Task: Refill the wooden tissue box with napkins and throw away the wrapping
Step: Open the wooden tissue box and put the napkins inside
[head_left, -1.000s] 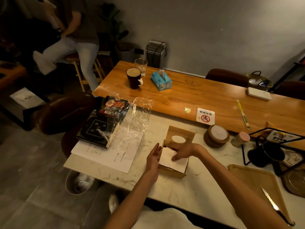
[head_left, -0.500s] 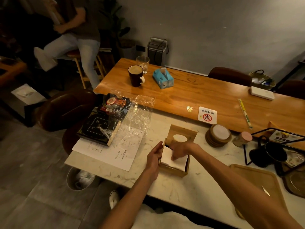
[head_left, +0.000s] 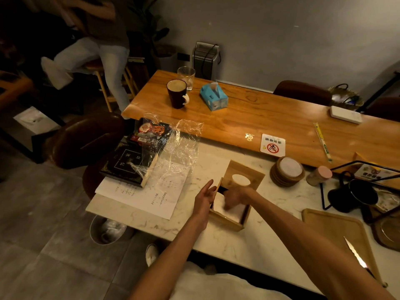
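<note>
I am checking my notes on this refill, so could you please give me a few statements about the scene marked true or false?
1. The wooden tissue box is open, its lid tipped back. True.
2. The right hand presses on white napkins in the box. True.
3. The left hand holds the clear wrapping. False: the wrapping lies on the table; the left hand is beside the box.
4. The knife lies on the marble. False: it lies on the wooden tray.
5. A bin stands on the floor. True.
</note>
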